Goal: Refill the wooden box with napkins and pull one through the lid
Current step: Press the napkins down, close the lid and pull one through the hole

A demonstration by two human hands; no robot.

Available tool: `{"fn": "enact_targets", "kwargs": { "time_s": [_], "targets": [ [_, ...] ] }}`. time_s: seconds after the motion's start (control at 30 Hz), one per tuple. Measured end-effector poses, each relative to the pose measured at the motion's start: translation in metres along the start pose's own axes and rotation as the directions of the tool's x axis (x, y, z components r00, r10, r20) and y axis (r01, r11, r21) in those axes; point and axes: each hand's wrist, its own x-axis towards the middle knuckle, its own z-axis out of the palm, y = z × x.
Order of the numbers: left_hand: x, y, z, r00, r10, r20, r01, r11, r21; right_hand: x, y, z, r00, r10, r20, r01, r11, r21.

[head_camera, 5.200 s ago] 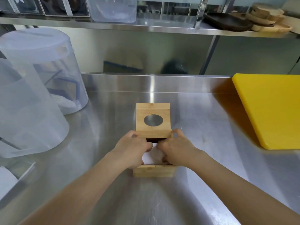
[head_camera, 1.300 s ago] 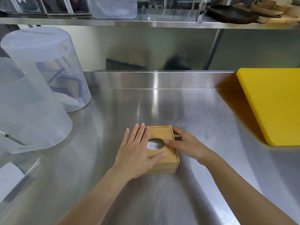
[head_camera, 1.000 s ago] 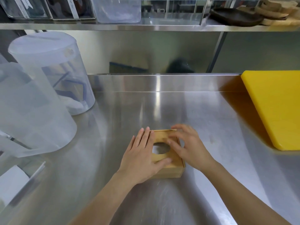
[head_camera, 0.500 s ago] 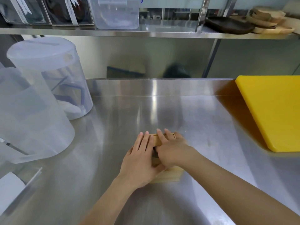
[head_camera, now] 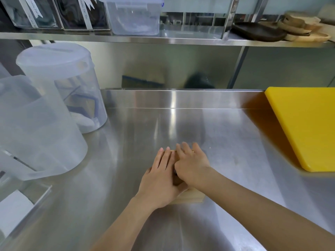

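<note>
The wooden box (head_camera: 191,197) stands on the steel counter (head_camera: 226,134) with its lid on, and both hands hide most of it. My left hand (head_camera: 160,180) lies flat on the left part of the lid, fingers straight and together, pressing down. My right hand (head_camera: 193,165) covers the middle of the lid where the round hole is. Three of its fingers stretch forward, while its thumb and forefinger are tucked under the palm, out of sight. No napkin shows at the lid.
Two large translucent plastic jugs (head_camera: 39,127) stand at the left. A clear holder with white paper (head_camera: 14,211) sits at the bottom left. A yellow cutting board (head_camera: 308,127) lies at the right. A steel shelf (head_camera: 163,40) with containers hangs above.
The lid went from lying behind the open box to sitting shut on it. My right hand moved from the box's right side onto the hole; my left hand stayed flat on the lid.
</note>
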Motion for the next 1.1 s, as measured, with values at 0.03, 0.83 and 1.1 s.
{"fn": "enact_targets", "kwargs": {
  "time_s": [0.03, 0.83, 1.1],
  "targets": [
    [0.000, 0.000, 0.000, 1.000, 0.000, -0.001, 0.000, 1.000, 0.003, 0.001, 0.000, 0.000, 1.000, -0.009, 0.016, 0.009, 1.000, 0.000],
    [0.001, 0.001, 0.002, 1.000, -0.019, -0.013, 0.019, 0.998, -0.052, 0.016, 0.020, 0.038, 0.789, -0.097, -0.607, 0.296, 0.925, 0.238],
    [0.001, 0.001, 0.001, 0.999, -0.035, 0.000, 0.035, 0.998, -0.048, 0.004, 0.032, 0.043, 0.760, -0.124, -0.638, 0.442, 0.818, 0.368]
  ]
}}
